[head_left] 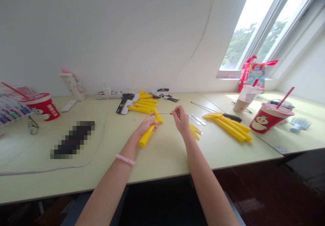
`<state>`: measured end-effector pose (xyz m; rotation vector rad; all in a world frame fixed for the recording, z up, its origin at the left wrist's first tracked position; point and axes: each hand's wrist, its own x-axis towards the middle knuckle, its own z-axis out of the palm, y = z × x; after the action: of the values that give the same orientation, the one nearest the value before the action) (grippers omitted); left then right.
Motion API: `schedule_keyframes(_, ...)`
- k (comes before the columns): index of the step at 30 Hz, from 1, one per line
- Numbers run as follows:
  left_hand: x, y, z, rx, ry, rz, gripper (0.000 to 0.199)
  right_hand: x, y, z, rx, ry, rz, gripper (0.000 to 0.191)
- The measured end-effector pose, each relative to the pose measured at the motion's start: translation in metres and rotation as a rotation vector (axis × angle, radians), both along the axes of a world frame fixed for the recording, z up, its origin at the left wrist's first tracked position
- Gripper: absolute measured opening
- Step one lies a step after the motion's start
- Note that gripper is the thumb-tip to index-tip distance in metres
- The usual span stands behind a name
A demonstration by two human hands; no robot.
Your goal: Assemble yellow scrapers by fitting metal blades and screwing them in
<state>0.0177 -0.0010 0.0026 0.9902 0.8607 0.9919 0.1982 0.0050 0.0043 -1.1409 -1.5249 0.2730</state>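
My left hand (pixel 146 126) is closed around a yellow scraper (pixel 147 136), its handle slanting towards me and its head pointing away. The fingers of my right hand (pixel 180 118) are pinched together just right of the scraper head, apart from it. A tiny dark reddish tip shows at those fingers, too small to name. Beside my right wrist lie yellow plastic pieces (pixel 195 131) and several flat metal blades (pixel 197 119). Farther right, several yellow scraper handles (pixel 232 128) lie in a bunch, against a long screwdriver (pixel 232 117) with a black handle.
More yellow handles (pixel 144 105) and black-and-white packaging cards (pixel 126 103) lie near the wall. A power strip (pixel 111 95) stands behind. Red cups (pixel 47 107) are at far left and right, with a milky drink cup (pixel 245 99). A white cable (pixel 93 156) crosses the left side.
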Motion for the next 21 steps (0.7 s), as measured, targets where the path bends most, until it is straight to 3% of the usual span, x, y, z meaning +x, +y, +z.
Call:
schedule_keyframes(9, -0.0009, 0.0039, -0.0029, -0.005, 0.032, 0.022, 0.063, 0.0002, -0.0027, -0.0003, -0.086, -0.133, -0.086, 0.015)
schedule_keyframes(21, -0.0023, 0.0058, -0.0053, 0.009, 0.031, 0.023, 0.06, 0.0031, -0.0022, 0.0018, -0.016, -0.086, 0.047, 0.01)
